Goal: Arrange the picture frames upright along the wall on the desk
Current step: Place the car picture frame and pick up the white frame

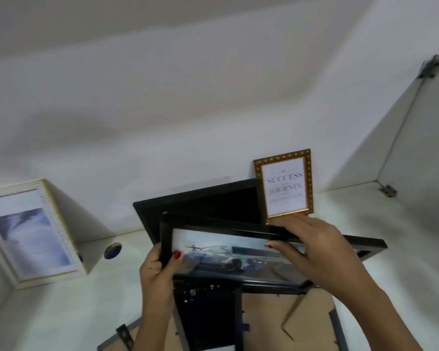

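Note:
A black picture frame (pixel 221 254) with a bluish photo is held above the desk, tilted back. My left hand (pixel 157 272) grips its left edge and my right hand (pixel 312 252) grips its upper right edge. Behind it another black frame (pixel 200 203) leans against the wall. A small gold frame (pixel 285 184) with the word SUCCESS stands upright against the wall at the right. A white frame (pixel 28 234) with a blue picture stands at the far left. Below my hands, frames lie face down, showing a brown backing (pixel 266 323) and a black backing (pixel 208 317).
The pale desk surface (pixel 61 312) meets the white wall (pixel 162 122) at the back. A small round blue object (pixel 112 250) lies near the white frame. At the right a white side panel (pixel 416 138) with metal brackets closes off the desk. Another black frame edge (pixel 365 247) sticks out at the right.

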